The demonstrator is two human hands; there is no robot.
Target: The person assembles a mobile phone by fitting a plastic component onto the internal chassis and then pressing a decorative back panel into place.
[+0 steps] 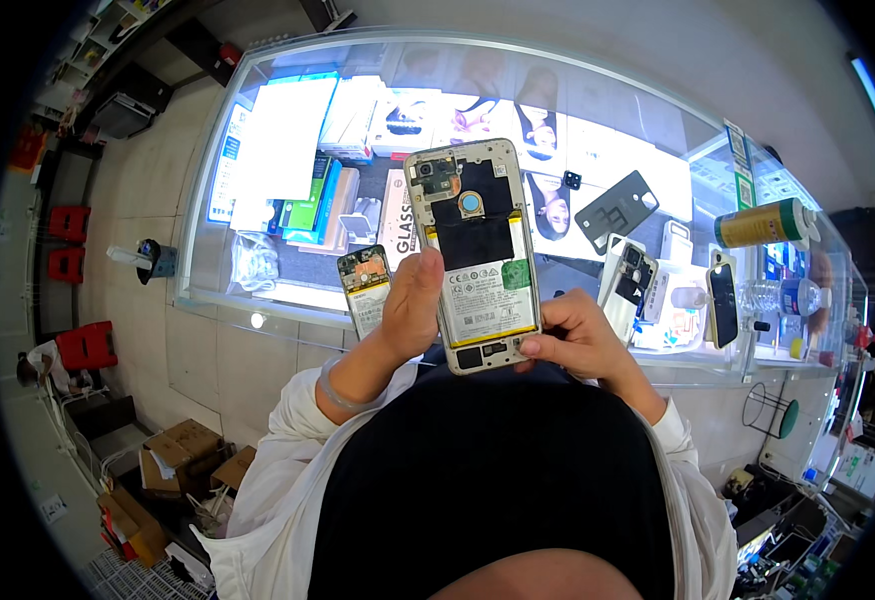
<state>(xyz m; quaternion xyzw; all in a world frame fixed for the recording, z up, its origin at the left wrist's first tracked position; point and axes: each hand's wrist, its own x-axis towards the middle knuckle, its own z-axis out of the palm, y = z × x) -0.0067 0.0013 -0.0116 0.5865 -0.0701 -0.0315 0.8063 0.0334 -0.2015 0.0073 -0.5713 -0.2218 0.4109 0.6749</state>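
Observation:
An opened smartphone (478,270) is held up in front of me with its back cover off. It shows a white-labelled battery with a green sticker, black film and a round copper-ringed part. My left hand (415,305) grips its left edge, thumb pointing up along the side. With thumb and fingers, my right hand (580,338) pinches the lower right corner. Beside my left hand is a second opened phone (364,285), partly hidden by that hand; I cannot tell whether it is held or resting on the counter edge.
On the glass counter (303,305), right of my hands, lie a dark back cover (616,212), a phone with a camera block (630,285) and another phone (723,300). A yellow-green canister (758,225) and a clear bottle (798,297) are farther right. Cardboard boxes (183,455) sit on the floor.

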